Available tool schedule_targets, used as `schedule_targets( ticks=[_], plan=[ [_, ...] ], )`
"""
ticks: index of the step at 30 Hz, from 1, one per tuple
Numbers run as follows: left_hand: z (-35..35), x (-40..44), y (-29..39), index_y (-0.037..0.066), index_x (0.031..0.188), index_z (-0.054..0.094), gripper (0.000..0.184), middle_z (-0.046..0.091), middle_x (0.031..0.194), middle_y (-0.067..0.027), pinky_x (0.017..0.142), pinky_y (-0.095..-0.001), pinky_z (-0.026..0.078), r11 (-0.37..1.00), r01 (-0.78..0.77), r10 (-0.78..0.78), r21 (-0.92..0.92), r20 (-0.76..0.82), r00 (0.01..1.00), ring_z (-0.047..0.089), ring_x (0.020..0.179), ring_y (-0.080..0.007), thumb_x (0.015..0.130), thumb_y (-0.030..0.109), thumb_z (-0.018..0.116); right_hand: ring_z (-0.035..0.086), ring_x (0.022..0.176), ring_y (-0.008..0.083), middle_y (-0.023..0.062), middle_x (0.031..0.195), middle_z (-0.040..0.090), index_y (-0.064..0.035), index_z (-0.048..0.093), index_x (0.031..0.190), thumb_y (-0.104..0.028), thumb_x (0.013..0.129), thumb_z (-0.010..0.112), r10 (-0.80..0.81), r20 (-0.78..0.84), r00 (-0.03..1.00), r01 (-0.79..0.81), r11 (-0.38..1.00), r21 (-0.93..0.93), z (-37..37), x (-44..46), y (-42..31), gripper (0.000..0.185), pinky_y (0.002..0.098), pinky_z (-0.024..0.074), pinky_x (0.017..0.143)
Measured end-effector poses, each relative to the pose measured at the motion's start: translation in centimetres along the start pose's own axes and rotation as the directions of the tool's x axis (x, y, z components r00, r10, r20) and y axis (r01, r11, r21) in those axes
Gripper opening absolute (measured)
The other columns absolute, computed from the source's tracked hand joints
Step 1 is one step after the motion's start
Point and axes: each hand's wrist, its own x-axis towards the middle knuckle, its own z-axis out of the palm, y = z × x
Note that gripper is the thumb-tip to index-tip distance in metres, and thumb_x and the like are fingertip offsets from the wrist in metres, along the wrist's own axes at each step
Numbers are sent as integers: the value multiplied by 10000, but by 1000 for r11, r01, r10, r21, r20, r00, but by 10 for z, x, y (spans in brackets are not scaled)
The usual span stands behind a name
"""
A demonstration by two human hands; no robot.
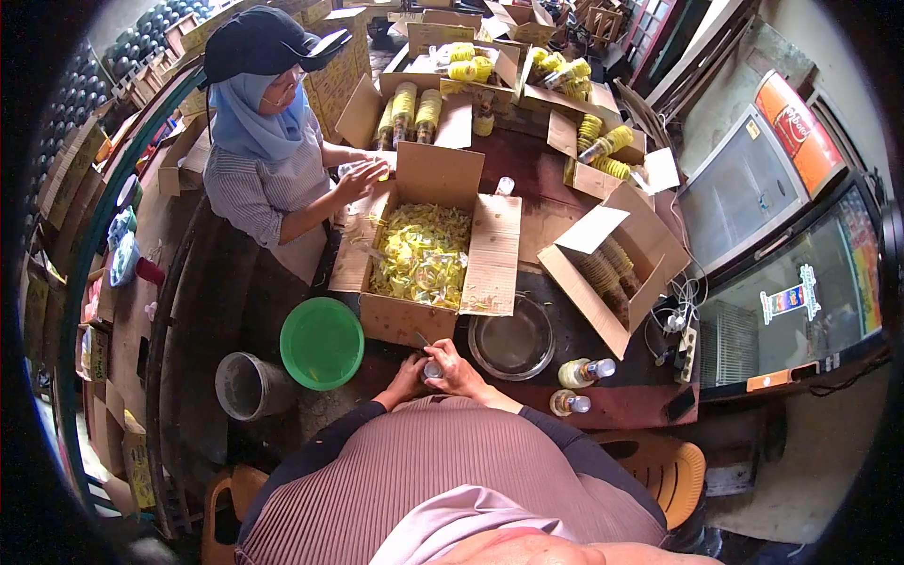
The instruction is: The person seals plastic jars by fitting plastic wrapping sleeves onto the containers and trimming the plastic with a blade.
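My left hand (406,383) is closed around a small bottle; its clear cap (432,369) shows between my two hands, and the rest is hidden. My right hand (457,373) is curled against the same cap, with a thin knife-like blade (422,340) sticking out beyond its fingers. Just ahead stands an open cardboard box (407,321) filled with yellow and clear plastic pieces (422,250). To the right of my hands lies a round metal tray (511,341). Two capped bottles, one a pale bottle (576,374) and one a smaller-looking bottle (565,403), lie farther right.
A green basin (322,344) and a grey bucket (247,386) are at the left. Across the table, a co-worker (268,155) has both hands near the box. Cartons of yellow-wrapped stacks, such as the right carton (603,273), surround the table. A phone (680,405) lies near the right edge.
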Motion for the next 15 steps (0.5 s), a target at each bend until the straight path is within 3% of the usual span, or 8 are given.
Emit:
schedule_targets(
  ticks=[11, 15],
  plan=[
    [-6, -1, 11, 134, 1295, 473, 739, 481, 1207, -210, 931, -521, 419, 998, 50, -51, 43, 15, 999, 452, 1119, -442, 661, 336, 794, 601, 961, 285, 166, 1150, 436, -1, 478, 1234, -89, 673, 767, 17, -159, 987, -17, 1000, 2, -11, 3, -11, 637, 367, 516, 847],
    [-7, 3, 17, 110, 1312, 452, 785, 453, 1277, -191, 1038, -514, 316, 998, 43, -45, 45, 41, 998, 418, 1167, -428, 657, 388, 786, 546, 1071, 314, 172, 1176, 436, -46, 487, 1250, -110, 670, 777, 71, -261, 963, -76, 997, -8, -22, 8, -22, 651, 375, 499, 880]
  ],
)
